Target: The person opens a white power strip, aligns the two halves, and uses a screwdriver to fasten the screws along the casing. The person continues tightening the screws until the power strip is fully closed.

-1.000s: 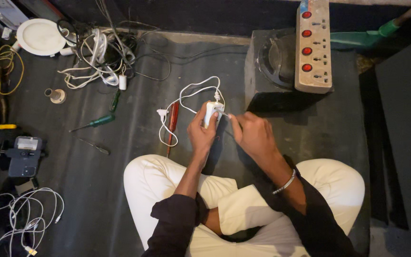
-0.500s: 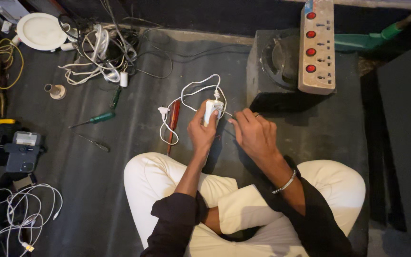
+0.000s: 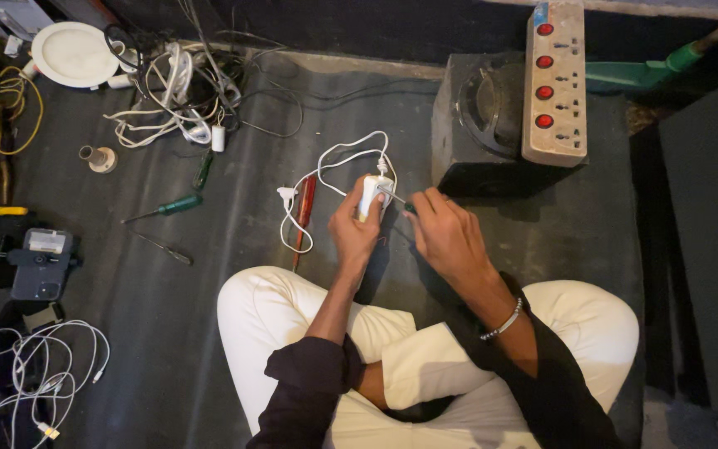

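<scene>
I sit cross-legged on a dark mat. My left hand (image 3: 355,229) grips a small white charger block (image 3: 371,195) whose white cable (image 3: 326,170) loops away on the mat. My right hand (image 3: 446,233) pinches a thin screwdriver (image 3: 394,198), its metal tip resting against the side of the charger. A red-handled screwdriver (image 3: 305,208) lies just left of my left hand, partly under the cable loop.
A beige power strip (image 3: 555,83) with red switches lies on a black speaker box (image 3: 479,116). A green-handled screwdriver (image 3: 168,206), a tangle of cables (image 3: 180,91), a white round lamp (image 3: 75,53), a grey meter (image 3: 39,262) and white cords (image 3: 22,387) lie at the left.
Both hands stay together at the charger. My right hand has shifted a little, and the screwdriver tip now sits on the charger's side.
</scene>
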